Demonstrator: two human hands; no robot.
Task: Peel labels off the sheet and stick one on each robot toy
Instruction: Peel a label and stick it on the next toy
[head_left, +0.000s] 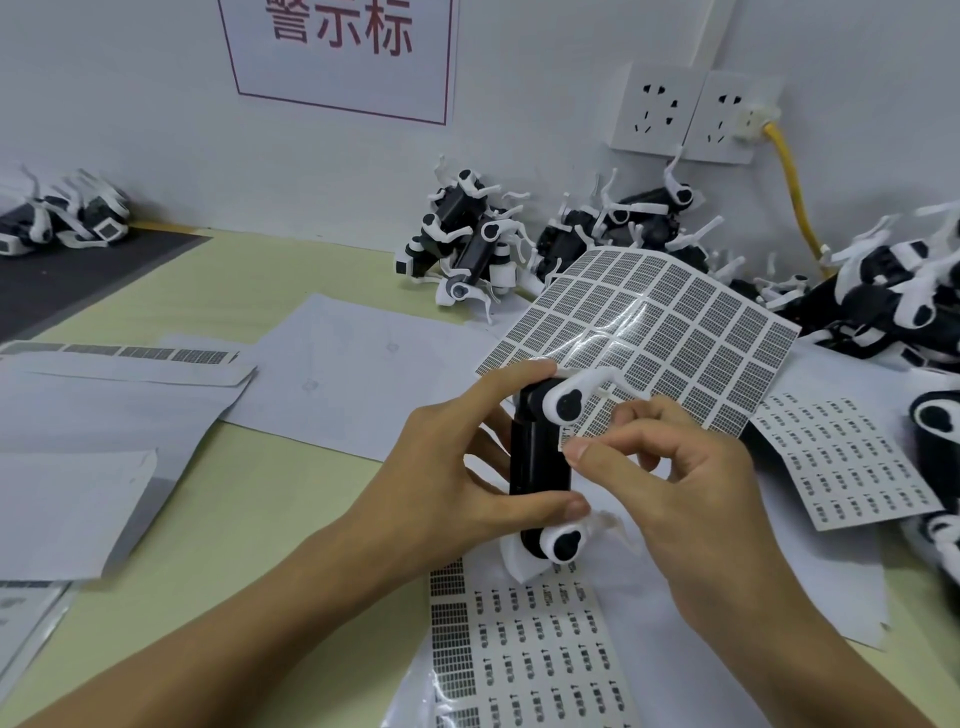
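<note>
Black robot toy (537, 457) gripped in left hand (457, 467), small label (567, 441) pinched between right hand (691, 483) fingertips

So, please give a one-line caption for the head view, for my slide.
Left hand holds a black robot toy while right hand pinches a small label beside it.

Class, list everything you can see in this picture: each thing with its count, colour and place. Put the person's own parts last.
robot toy in hand: one, black and white, centre.
label: one, white, pinched beside the toy.
curled label sheet: one, grey printed grid, behind the hands.
flat label sheets: at least two, white, near edge and right.
toy heaps: several, black and white, along the wall.
blank papers: several, white, left and centre.
wall sockets: two, white.
cable: one, yellow.
left hand: grips the toy.
right hand: pinches the label.
</note>
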